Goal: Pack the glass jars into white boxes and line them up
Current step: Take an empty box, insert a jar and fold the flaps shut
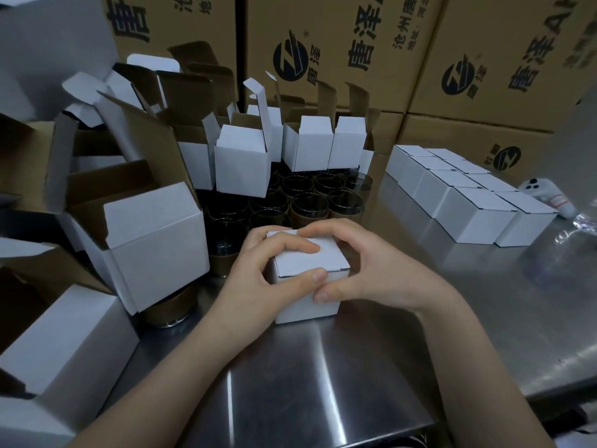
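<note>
Stainless steel, scuffed and reflective, forms the table [323, 367] in front of the person. Near its middle stands a small white box [310, 260] with its lid closed, resting on the steel and held between both bare hands.

The left hand [258, 279] grips the box's left side: its fingers curl over the lid, one lying flat across the top, and its thumb presses against the front face. The right hand [365, 273] wraps the right side, with its fingers curled over the far top edge and its thumb on the front face, touching the left thumb. Whether a jar is inside this box cannot be seen.

Just behind the hands, a cluster of dark glass jars [310, 202] stands packed close together, mouths up. Behind and among them stand open white boxes [242, 163] with their flaps raised. To the left, a larger tilted open box [155, 240] rests over a brownish jar [171, 308], and more open boxes crowd the left edge.

To the right, well apart from the hands, closed white boxes [468, 205] sit in a neat double row, sides touching. Just beyond that row lies a white handheld controller [546, 195]. Brown cartons [355, 43] printed with dark Chinese lettering are stacked along the back.
</note>
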Action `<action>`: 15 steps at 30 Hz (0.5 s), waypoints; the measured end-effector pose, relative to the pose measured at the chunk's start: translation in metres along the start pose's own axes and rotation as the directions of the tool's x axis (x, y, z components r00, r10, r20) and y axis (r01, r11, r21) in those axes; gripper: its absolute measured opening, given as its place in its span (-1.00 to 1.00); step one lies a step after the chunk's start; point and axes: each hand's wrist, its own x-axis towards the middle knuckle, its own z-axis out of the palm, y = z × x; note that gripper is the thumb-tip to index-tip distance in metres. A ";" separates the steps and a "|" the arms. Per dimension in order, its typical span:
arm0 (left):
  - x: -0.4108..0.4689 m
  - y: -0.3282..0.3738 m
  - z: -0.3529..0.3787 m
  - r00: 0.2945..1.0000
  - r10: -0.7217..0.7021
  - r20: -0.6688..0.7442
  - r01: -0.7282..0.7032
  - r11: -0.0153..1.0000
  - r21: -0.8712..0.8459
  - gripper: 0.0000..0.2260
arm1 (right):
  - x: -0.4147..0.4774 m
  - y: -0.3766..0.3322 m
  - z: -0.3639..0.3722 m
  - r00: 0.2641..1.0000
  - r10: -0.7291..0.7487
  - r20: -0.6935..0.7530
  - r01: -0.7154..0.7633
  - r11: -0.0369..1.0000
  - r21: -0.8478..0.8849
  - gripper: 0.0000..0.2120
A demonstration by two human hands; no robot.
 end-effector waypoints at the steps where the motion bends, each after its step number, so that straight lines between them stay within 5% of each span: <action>1: 0.000 -0.001 0.000 1.000 0.009 0.001 -0.009 1.000 0.003 -0.72 | -0.002 0.000 0.000 1.000 0.001 -0.011 -0.001 1.000 0.025 -0.35; 9: -0.001 -0.006 0.002 0.994 -0.017 0.105 0.018 1.000 -0.005 -0.42 | -0.024 0.004 -0.018 0.996 0.070 -0.055 -0.065 0.993 0.097 -0.35; 15: -0.001 -0.007 0.003 0.996 -0.045 0.082 0.037 0.994 0.102 -0.64 | -0.042 0.019 -0.052 0.970 0.163 -0.179 -0.147 0.984 0.099 -0.37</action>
